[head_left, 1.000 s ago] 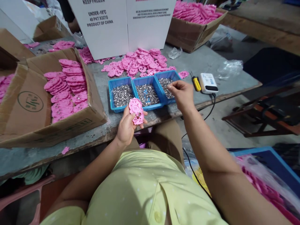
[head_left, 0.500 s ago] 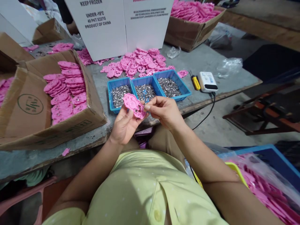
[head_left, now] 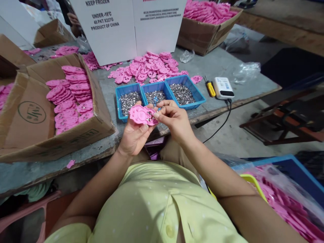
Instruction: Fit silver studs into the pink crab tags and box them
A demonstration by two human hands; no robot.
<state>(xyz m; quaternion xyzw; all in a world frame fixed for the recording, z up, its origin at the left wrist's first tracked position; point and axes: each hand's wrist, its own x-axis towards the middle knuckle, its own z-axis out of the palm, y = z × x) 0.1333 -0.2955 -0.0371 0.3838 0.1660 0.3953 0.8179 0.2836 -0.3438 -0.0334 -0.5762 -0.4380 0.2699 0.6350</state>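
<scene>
My left hand (head_left: 135,136) is closed around a pink plastic piece (head_left: 140,114) with holes and small shiny metal bits at its right end. At that end my right hand (head_left: 174,118) pinches with thumb and forefinger; whatever lies between the fingertips is too small to make out. Just beyond the hands stand three blue trays joined in a row: a left tray (head_left: 118,109), a middle tray (head_left: 165,88) and a right tray (head_left: 199,101), each holding many small silvery metal parts. A heap of similar pink pieces (head_left: 152,65) lies behind them.
To the left, an open cardboard box (head_left: 32,111) holds stacked pink pieces. A white carton (head_left: 111,40) stands at the back, near another box (head_left: 197,37) of pink pieces. On the right lie a yellow screwdriver (head_left: 210,88) and a white cabled device (head_left: 224,87). Another person's hand (head_left: 74,21) shows behind the carton.
The pink piece has turned flatter and more level in my left hand, shifting slightly left. My right hand stays at its right end. Another person's hand has come into view at the back.
</scene>
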